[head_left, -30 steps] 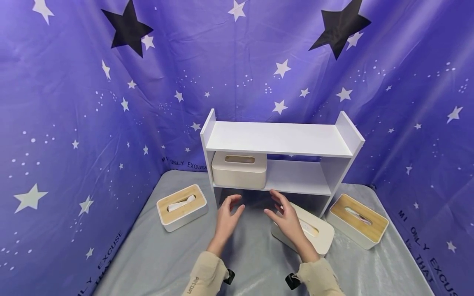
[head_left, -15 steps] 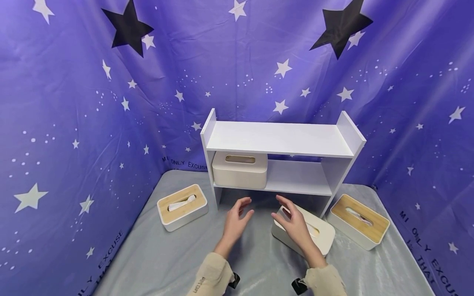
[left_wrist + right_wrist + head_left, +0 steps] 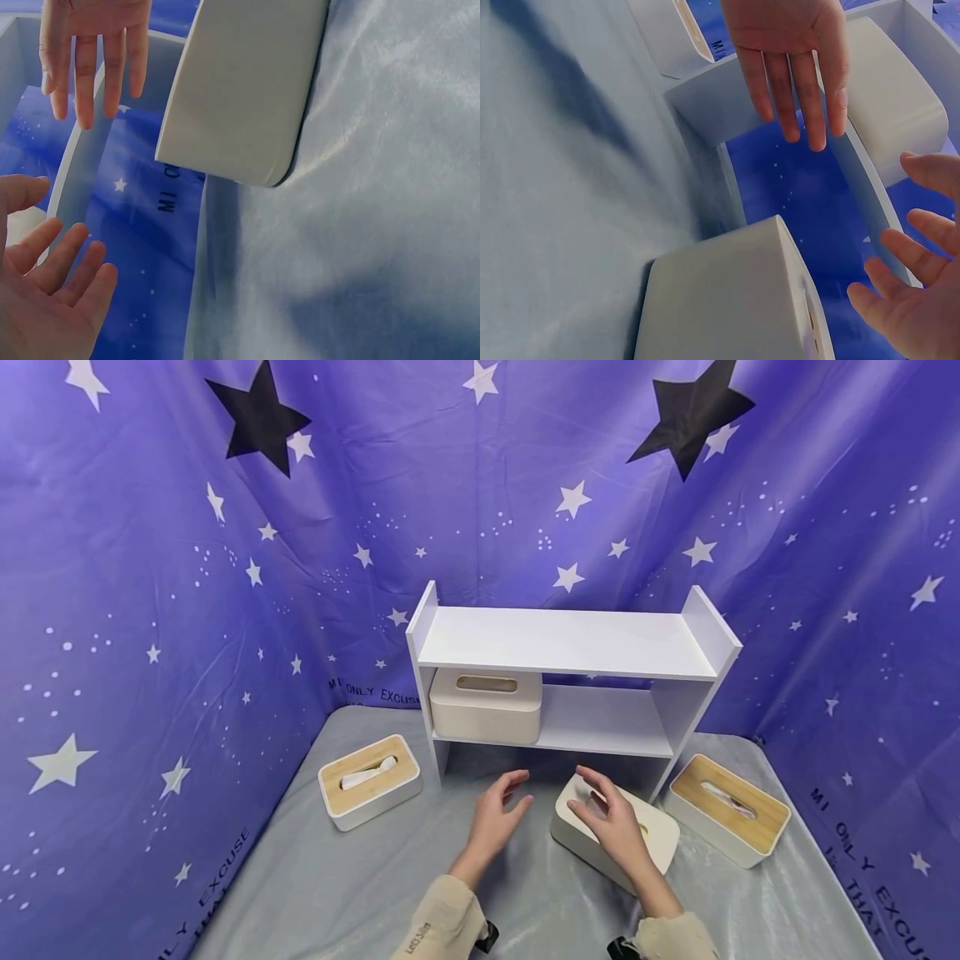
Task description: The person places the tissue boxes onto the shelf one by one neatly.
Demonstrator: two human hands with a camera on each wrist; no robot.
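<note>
My left hand (image 3: 497, 814) hovers over the grey cloth, fingers loosely bent, holding nothing. To its right my right hand (image 3: 613, 822) hangs above a cream tissue box (image 3: 581, 846), which lies at an angle on the cloth and is partly hidden by that hand. In the right wrist view a gap separates the right hand (image 3: 919, 300) from the tissue box (image 3: 720, 300). Both palms face each other with fingers spread apart. A second cream tissue box (image 3: 486, 718) stands on the left of the white rack's (image 3: 600, 714) middle shelf.
A white tissue box with a wooden lid (image 3: 371, 802) lies left of the rack, tissue showing in its slot. Another wooden-lidded tissue box (image 3: 720, 827) lies at the right. Purple star-printed curtains (image 3: 480, 518) enclose the cloth-covered table (image 3: 300, 893).
Both hands have drifted right and a little toward me, the right one further over the cream tissue box on the cloth. The boxes and rack look unmoved.
</note>
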